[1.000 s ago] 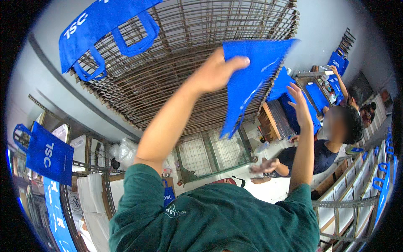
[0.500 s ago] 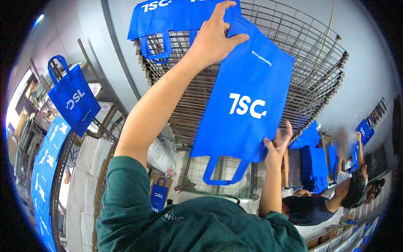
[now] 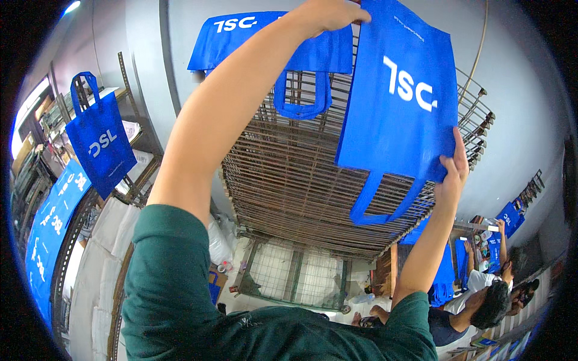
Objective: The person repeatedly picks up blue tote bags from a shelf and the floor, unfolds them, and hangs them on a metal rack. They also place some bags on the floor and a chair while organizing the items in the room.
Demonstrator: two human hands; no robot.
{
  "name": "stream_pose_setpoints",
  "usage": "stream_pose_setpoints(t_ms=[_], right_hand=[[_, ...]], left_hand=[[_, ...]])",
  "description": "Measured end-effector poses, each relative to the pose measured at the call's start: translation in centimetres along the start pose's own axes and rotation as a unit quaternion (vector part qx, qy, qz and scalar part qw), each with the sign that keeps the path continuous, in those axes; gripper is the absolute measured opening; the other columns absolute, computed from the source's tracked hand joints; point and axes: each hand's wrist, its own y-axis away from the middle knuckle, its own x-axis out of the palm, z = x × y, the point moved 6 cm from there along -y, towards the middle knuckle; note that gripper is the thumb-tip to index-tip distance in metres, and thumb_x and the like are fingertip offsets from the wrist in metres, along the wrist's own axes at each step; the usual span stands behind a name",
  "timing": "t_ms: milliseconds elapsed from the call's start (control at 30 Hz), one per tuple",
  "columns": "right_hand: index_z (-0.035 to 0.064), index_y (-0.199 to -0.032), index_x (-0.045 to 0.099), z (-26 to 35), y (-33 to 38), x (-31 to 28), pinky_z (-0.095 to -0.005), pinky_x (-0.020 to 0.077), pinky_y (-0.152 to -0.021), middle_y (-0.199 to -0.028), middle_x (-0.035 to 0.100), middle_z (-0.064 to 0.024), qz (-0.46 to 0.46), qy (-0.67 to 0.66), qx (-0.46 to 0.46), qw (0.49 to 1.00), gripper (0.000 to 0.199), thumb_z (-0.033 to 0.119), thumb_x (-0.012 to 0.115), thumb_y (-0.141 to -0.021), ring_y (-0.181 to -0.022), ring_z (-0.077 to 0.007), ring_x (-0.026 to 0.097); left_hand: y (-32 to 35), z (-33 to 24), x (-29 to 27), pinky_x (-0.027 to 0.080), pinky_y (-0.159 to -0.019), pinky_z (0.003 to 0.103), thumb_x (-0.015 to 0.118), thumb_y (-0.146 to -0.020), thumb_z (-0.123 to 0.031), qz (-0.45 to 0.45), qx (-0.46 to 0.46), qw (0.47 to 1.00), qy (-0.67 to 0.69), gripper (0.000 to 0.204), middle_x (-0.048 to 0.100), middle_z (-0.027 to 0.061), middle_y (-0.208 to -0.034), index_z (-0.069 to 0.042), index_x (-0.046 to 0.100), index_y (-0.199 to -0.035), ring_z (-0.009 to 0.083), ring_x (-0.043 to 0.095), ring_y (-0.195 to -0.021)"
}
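Note:
Both my hands hold a flat blue tote bag with white lettering, its loop handle hanging toward me. My left hand is at the top edge of the view, its fingers closed on the bag's far left edge. On the near right side, my right hand pinches the bag's edge beside the handle. The bag is above the right part of a wire rack with many stacked mesh shelves. To its left, other blue bags lie on the rack's top with handles drooping over the front.
At left, a blue bag hangs by a shelving frame, above a printed blue sheet and stacked pale sheets. Lower right, a person in dark clothing and others are near more blue bags. A wheeled mesh base stands below the rack.
The tote bag has moved right and farther out, with both my arms reaching farther. It now leaves more of the bags at the rack's left uncovered. Both hands still hold it.

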Motion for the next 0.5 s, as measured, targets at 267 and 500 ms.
stream_pose_setpoints(t_ms=[267,500], right_hand=[[-0.0035,-0.127,0.041,-3.9,-10.9,2.4,-0.0280,0.0350,-0.093,-0.130,0.042,-0.0139,0.033,0.000,-0.003,0.999,0.060,-0.010,0.044,-0.067,-0.114,-0.0200,0.044],[-0.0011,-0.127,0.041,-10.4,-17.6,5.4,-0.0272,0.0375,-0.089,-0.124,0.047,-0.0138,0.047,-0.018,0.039,0.998,0.059,-0.009,0.045,-0.069,-0.108,-0.0191,0.048]], left_hand=[[-5.8,7.0,-0.5,0.045,-0.051,0.027,0.061,-0.067,0.000,-0.052,-0.070,0.995,0.057,0.066,0.061,0.0109,-0.079,-0.004,0.039,-0.129,0.0143,0.055,-0.056],[-9.0,15.1,-4.0,0.050,-0.072,0.030,0.070,-0.070,-0.018,-0.190,-0.034,0.977,-0.094,0.041,0.060,0.0134,-0.106,-0.006,0.059,-0.107,0.0208,0.061,-0.088]])
